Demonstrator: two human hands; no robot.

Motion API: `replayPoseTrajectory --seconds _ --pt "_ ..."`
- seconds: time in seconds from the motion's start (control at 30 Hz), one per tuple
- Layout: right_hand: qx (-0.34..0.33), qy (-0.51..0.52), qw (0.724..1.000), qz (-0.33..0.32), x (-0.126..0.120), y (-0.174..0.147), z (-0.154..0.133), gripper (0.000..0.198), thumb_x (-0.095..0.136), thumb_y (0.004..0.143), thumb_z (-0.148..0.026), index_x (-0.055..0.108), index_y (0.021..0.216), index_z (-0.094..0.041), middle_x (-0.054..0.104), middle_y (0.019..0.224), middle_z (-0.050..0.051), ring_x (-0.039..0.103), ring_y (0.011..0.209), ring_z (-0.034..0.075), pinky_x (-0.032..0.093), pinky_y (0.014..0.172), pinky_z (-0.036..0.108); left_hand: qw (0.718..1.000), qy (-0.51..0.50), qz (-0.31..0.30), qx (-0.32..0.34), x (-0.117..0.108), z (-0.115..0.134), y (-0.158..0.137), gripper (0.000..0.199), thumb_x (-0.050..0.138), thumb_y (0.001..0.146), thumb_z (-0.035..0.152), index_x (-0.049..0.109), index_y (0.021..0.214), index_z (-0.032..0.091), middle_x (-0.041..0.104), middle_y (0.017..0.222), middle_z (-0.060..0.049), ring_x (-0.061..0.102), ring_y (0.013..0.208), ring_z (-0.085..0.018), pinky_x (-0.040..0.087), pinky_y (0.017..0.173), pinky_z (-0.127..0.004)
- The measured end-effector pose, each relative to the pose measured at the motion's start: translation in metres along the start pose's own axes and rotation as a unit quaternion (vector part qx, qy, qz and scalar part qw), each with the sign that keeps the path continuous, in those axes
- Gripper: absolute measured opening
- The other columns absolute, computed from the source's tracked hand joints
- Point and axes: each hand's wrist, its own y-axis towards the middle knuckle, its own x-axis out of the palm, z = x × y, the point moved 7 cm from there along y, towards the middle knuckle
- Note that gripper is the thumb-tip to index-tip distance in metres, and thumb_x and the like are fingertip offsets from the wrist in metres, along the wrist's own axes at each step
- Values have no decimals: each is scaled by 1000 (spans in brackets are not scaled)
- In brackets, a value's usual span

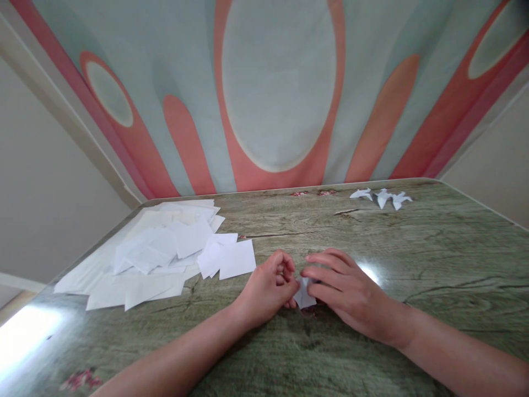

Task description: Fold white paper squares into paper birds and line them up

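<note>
A small piece of folded white paper (pixel 305 298) lies between my hands, low over the table, its upper part partly covered by fingers. My left hand (pixel 270 284) pinches its left edge with thumb and forefinger, the other fingers curled in. From the right, my right hand (pixel 351 289) reaches over the paper with bent fingers and grips its right edge; the thumb is hidden underneath. Left of my left hand, several small white paper sheets (pixel 237 259) overlap one another.
A large spread pile of white paper (pixel 152 248) covers the table's left side. Several small folded paper figures (pixel 382 197) stand near the far right edge. The wood-patterned table (pixel 433 259) meets a coloured patterned backdrop (pixel 281 82) at the back.
</note>
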Motion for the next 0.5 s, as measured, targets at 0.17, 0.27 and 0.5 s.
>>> replayPoseTrajectory --seconds 0.17,0.27,0.5 --pt "-24 1 1000 -21 -1 -3 -2 22 42 93 -6 61 92 -16 68 106 6 54 108 21 36 98 45 968 236 54 72 -18 9 0 17 49 76 8 55 88 19 52 66 4 58 60 -13 49 57 -26" --pt "-1 22 997 -68 7 -6 4 23 41 92 -7 61 86 -16 68 97 7 58 94 19 42 89 41 900 402 21 166 -10 23 -9 37 53 73 6 62 106 19 63 99 -6 60 97 -22 49 86 -37" --pt "69 39 989 -123 19 -10 19 25 44 90 -8 60 108 -15 65 110 9 57 101 21 43 89 41 803 550 -103 204 11 24 -24 51 55 88 34 46 135 15 52 137 -12 46 128 -26 32 111 -46"
